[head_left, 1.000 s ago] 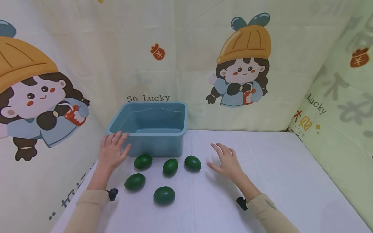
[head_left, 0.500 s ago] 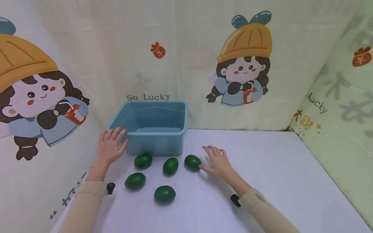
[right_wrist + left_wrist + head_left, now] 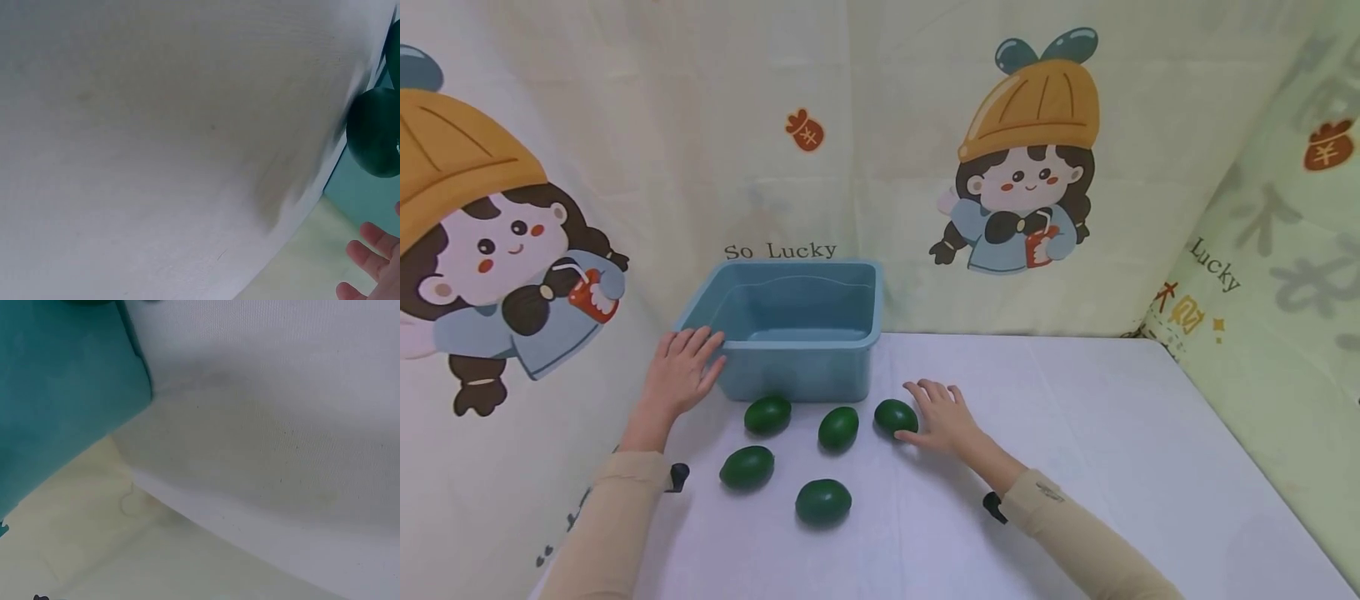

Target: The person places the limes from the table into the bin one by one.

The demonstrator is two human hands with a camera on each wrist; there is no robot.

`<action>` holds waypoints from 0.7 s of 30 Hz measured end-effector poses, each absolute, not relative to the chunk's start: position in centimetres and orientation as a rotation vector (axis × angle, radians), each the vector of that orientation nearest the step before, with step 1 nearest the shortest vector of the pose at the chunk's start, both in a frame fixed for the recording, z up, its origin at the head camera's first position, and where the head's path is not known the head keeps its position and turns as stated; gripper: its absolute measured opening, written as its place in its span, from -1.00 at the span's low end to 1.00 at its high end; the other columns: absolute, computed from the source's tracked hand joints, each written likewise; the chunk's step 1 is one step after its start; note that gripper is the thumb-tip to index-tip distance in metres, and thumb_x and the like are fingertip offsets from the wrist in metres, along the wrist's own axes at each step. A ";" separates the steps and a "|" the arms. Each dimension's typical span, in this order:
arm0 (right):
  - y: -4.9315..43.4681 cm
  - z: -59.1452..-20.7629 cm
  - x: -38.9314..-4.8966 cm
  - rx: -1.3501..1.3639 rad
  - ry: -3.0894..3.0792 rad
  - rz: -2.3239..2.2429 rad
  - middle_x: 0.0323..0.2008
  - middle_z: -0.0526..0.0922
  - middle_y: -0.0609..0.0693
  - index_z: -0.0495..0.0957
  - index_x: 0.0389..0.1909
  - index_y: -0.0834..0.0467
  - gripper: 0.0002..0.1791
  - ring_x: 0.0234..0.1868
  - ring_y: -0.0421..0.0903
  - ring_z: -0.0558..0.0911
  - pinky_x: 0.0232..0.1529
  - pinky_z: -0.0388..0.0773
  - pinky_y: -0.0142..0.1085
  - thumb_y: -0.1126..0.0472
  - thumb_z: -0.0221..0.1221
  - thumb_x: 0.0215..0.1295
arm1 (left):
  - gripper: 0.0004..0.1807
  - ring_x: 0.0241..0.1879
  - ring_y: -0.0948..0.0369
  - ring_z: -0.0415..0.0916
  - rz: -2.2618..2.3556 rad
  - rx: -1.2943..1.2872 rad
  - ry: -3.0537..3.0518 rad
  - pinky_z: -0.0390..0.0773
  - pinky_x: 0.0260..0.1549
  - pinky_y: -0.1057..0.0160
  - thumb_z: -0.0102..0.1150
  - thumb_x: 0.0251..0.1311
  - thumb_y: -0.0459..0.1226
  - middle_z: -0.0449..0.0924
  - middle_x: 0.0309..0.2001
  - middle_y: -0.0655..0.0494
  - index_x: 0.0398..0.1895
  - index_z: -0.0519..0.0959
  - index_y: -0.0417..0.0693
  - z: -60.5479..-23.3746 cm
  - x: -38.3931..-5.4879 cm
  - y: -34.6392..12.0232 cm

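Observation:
A blue plastic tub (image 3: 793, 371) stands against the back cloth, its open top facing up. My left hand (image 3: 681, 371) is at the tub's front left corner, fingers extended and fingertips at the rim. Several dark green oval fruits, like avocados, lie in front of the tub. The rightmost green fruit (image 3: 895, 417) is beside my right hand (image 3: 943, 421), whose fingers are spread and thumb overlaps the fruit's lower edge. In the right wrist view, spread fingers (image 3: 369, 256) show below a green fruit (image 3: 375, 134). The left wrist view shows the tub's side (image 3: 62, 394) but no hand.
Other green fruits lie on the white table (image 3: 1037, 450): one fruit (image 3: 838, 429) at the middle, one (image 3: 767, 415) by the tub, one (image 3: 747, 467) at left, one (image 3: 823, 502) nearest. Printed cloth (image 3: 895, 167) rises behind and at both sides.
My right hand has moved left from the bare table to the rightmost green fruit. My left hand has shifted slightly left and stays at the tub's corner. The fruits have not moved.

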State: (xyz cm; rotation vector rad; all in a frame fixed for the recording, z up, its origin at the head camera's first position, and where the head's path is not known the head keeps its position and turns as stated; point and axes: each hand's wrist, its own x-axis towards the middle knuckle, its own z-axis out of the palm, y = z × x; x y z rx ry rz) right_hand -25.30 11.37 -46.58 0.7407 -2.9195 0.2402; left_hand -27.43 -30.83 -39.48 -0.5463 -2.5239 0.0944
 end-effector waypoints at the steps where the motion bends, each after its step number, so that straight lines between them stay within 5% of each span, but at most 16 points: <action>1: 11.2 -46.6 -25.3 0.747 -2.920 0.230 0.20 0.30 0.13 0.16 0.30 0.06 -0.08 0.20 0.11 0.30 0.13 0.15 0.10 -0.41 0.06 0.02 | -0.44 0.12 -0.11 0.17 0.098 -0.549 -2.526 0.06 0.11 -0.10 -0.40 0.35 0.06 0.31 0.12 -0.20 0.13 0.32 -0.14 -39.5 -27.5 -30.9; 7: 10.6 -46.6 -25.2 0.771 -2.931 0.209 0.17 0.33 0.14 0.20 0.27 0.08 -0.11 0.18 0.12 0.32 0.11 0.17 0.13 -0.38 0.10 0.02 | -0.52 0.11 -0.11 0.18 0.105 -0.568 -2.530 0.07 0.12 -0.09 -0.03 0.17 -0.12 0.33 0.11 -0.20 0.12 0.34 -0.14 -39.5 -27.8 -31.0; 21: 10.2 -47.0 -25.3 0.756 -2.992 0.079 0.13 0.35 0.13 0.24 0.24 0.11 -0.10 0.13 0.09 0.35 0.06 0.21 0.09 -0.44 0.03 0.02 | -0.53 0.11 -0.12 0.18 0.072 -0.574 -2.572 0.12 0.11 -0.11 0.03 0.16 -0.17 0.33 0.08 -0.22 0.14 0.33 -0.12 -39.8 -28.4 -31.3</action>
